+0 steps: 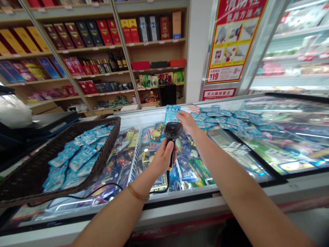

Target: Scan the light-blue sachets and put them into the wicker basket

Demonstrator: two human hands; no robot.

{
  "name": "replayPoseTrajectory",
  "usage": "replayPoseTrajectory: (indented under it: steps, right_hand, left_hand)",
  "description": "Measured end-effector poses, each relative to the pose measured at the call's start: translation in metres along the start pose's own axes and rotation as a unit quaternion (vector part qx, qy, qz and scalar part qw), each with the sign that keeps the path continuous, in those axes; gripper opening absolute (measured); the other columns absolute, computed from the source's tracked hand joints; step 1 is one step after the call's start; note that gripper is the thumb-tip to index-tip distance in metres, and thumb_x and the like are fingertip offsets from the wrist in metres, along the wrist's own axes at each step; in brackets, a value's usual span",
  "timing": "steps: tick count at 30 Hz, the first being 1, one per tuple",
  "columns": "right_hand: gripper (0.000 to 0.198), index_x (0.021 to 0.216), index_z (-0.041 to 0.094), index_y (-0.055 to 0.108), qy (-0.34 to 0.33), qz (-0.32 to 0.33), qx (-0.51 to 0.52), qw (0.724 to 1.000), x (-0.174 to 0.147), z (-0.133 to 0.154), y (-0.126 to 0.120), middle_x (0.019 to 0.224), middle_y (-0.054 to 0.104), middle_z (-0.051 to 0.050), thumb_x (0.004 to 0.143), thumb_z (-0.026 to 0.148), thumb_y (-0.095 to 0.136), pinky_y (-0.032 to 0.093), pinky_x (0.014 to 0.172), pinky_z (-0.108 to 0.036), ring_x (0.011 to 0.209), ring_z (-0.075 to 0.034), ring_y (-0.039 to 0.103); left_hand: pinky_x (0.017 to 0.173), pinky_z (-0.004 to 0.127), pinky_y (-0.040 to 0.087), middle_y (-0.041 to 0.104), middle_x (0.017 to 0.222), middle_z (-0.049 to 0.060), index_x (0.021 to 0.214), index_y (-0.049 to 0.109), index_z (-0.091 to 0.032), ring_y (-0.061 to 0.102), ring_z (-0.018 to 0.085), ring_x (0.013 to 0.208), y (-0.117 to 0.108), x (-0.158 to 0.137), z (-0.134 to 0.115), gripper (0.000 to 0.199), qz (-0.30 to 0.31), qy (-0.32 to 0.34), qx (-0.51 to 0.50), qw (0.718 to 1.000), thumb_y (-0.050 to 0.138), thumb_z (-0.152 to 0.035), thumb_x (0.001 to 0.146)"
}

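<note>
My left hand [163,156] is wrapped round the handle of a black barcode scanner [173,129], whose cable hangs down below it. Just beyond the scanner head, my right hand [188,120] pinches a small light-blue packet [171,114] by its right edge, with a barcode label showing. At the left, a dark brown wicker basket [113,137] holds several similar blue packets [81,157]. To the right, a pile of blue packets [228,118] lies on the glass top of the freezer.
A chest freezer [185,214] with bagged goods inside stretches across below my hands. The scanner's black cable [102,185] runs left past the basket. Behind stand shelves [154,43] of boxes and bottles, a black screen [168,95], and a red poster [232,44].
</note>
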State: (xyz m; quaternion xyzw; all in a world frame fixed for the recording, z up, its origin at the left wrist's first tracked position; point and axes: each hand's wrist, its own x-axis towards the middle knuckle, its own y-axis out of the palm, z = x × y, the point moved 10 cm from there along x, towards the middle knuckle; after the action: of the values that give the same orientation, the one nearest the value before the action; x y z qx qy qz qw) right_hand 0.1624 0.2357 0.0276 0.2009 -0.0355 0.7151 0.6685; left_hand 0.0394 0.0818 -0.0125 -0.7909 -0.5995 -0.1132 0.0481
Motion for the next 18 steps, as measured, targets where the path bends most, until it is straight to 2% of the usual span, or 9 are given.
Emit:
replayPoseTrajectory:
  steps: [5,9,13,15,18]
  right_hand:
    - [0.041,0.074,0.023,0.059,0.011,0.006,0.012,1.000,0.001,-0.005,0.000,0.059,0.047,0.006,0.073,0.054,0.084,0.031,0.051,-0.022,0.055,-0.010,0.042]
    - [0.042,0.071,0.023,0.058,-0.001,0.010,0.026,1.000,0.003,-0.006,0.000,0.056,0.043,0.008,0.070,0.053,0.087,0.030,0.050,-0.021,0.051,-0.008,0.037]
    - [0.041,0.075,0.023,0.061,0.025,0.006,0.025,0.999,0.003,-0.012,-0.001,0.060,0.051,0.007,0.069,0.054,0.086,0.040,0.055,-0.023,0.054,-0.010,0.048]
    - [0.039,0.077,0.024,0.061,0.052,-0.007,0.018,0.998,0.001,-0.018,-0.003,0.062,0.056,0.006,0.069,0.054,0.085,0.045,0.059,-0.024,0.056,-0.012,0.054]
    - [0.035,0.074,0.024,0.059,0.098,-0.040,-0.012,0.994,-0.003,-0.031,-0.001,0.060,0.059,0.006,0.070,0.052,0.081,0.050,0.061,-0.027,0.057,-0.014,0.059]
  left_hand:
    - [0.042,0.024,0.041,0.061,0.078,-0.003,0.090,0.047,-0.023,0.049,0.007,0.046,-0.001,0.000,0.000,0.054,-0.007,-0.004,-0.005,1.000,0.060,-0.075,0.086]
    - [0.043,0.024,0.042,0.061,0.078,-0.002,0.091,0.048,-0.022,0.050,0.007,0.047,-0.002,0.001,0.001,0.056,-0.008,-0.010,-0.006,1.000,0.062,-0.076,0.084]
    - [0.042,0.024,0.041,0.061,0.078,-0.002,0.091,0.048,-0.022,0.050,0.008,0.048,-0.004,0.000,0.003,0.058,-0.021,-0.017,-0.005,1.000,0.061,-0.078,0.083]
    - [0.042,0.024,0.041,0.060,0.075,-0.003,0.092,0.048,-0.023,0.050,0.008,0.046,-0.009,-0.001,0.002,0.058,-0.048,-0.021,-0.010,0.999,0.062,-0.079,0.082]
    - [0.041,0.025,0.039,0.056,0.065,-0.005,0.093,0.048,-0.024,0.048,0.010,0.042,-0.028,-0.003,-0.008,0.058,-0.125,-0.025,-0.033,0.991,0.061,-0.079,0.082]
